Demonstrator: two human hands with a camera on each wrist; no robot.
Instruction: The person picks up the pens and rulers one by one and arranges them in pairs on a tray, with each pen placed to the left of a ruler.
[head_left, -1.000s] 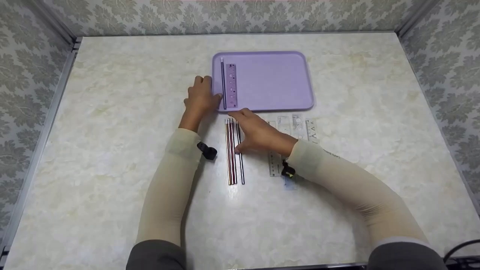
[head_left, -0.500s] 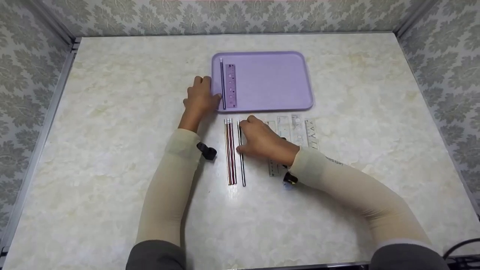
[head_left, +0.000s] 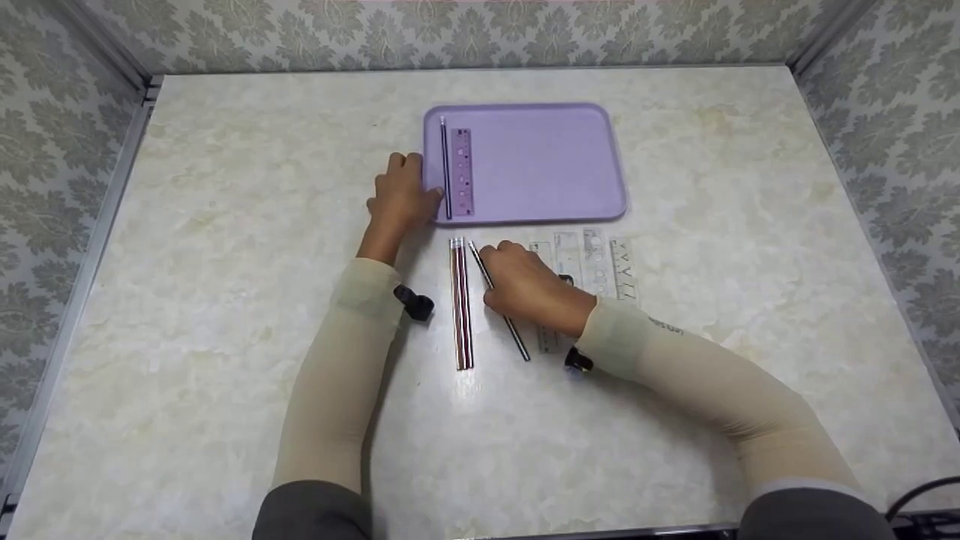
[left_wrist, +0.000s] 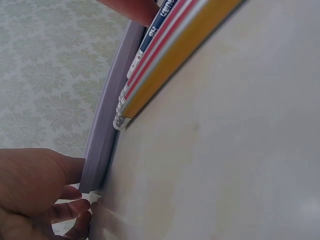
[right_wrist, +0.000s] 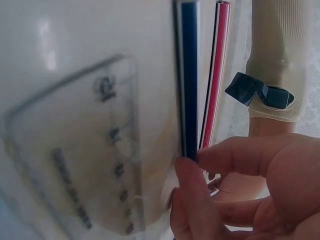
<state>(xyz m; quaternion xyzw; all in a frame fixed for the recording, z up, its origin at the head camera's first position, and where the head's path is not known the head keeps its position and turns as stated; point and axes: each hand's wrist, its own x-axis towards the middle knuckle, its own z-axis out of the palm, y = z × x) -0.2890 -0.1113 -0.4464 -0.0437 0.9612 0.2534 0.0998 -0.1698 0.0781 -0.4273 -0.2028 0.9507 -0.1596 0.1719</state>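
Note:
My right hand (head_left: 525, 285) pinches a dark blue pencil (head_left: 517, 337) that now lies slanted on the table; the right wrist view shows fingertips (right_wrist: 192, 172) closed on the pencil (right_wrist: 189, 75). Left of it lie a few red-striped pencils (head_left: 461, 300), side by side. My left hand (head_left: 401, 196) grips the near-left corner of the purple tray (head_left: 555, 165), seen close in the left wrist view as fingers (left_wrist: 45, 185) on the tray rim (left_wrist: 107, 130). On the tray lie a dark pencil (head_left: 445, 165) and a purple ruler (head_left: 463, 171).
Several clear plastic rulers (head_left: 596, 259) lie in a row right of my right hand, below the tray. One clear ruler (right_wrist: 95, 150) lies beside the blue pencil. Patterned walls close in the marble tabletop (head_left: 225, 225) on three sides.
The right hand has closed on the blue pencil and swung it: its near end moved right, so it lies slanted instead of parallel to the striped pencils. The left hand stayed put.

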